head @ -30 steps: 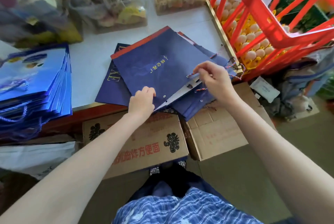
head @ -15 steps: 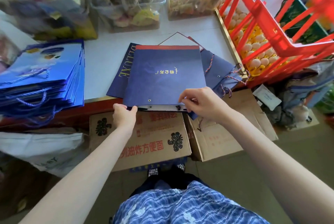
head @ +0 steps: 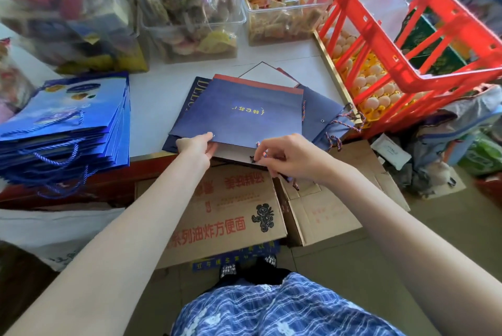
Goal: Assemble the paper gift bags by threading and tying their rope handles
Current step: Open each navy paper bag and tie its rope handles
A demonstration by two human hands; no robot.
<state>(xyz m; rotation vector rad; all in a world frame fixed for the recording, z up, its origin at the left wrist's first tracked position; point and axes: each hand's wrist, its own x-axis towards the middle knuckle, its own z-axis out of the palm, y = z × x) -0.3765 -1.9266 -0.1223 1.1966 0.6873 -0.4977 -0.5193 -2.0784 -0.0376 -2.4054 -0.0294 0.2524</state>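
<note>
A flat dark blue paper gift bag (head: 241,113) with gold lettering and a red top strip lies on top of a small pile at the table's near edge. My left hand (head: 197,145) grips its near edge beside the left eyelet. My right hand (head: 288,158) pinches a red, white and blue rope handle (head: 262,152) at the bag's right eyelet; the rope's tail hangs down below my palm. More dark blue bags with striped ropes (head: 343,124) lie to the right of the pile.
A stack of bright blue bags with blue rope handles (head: 65,129) sits at the left. Clear bins of snacks (head: 190,10) line the back. A red crate (head: 407,37) over egg trays stands at the right. Cardboard boxes (head: 233,213) lie below the table edge.
The top bag turned from slanted to square with the table edge and slid toward me. My right hand moved from the loose ropes at the right to the bag's right eyelet with a rope.
</note>
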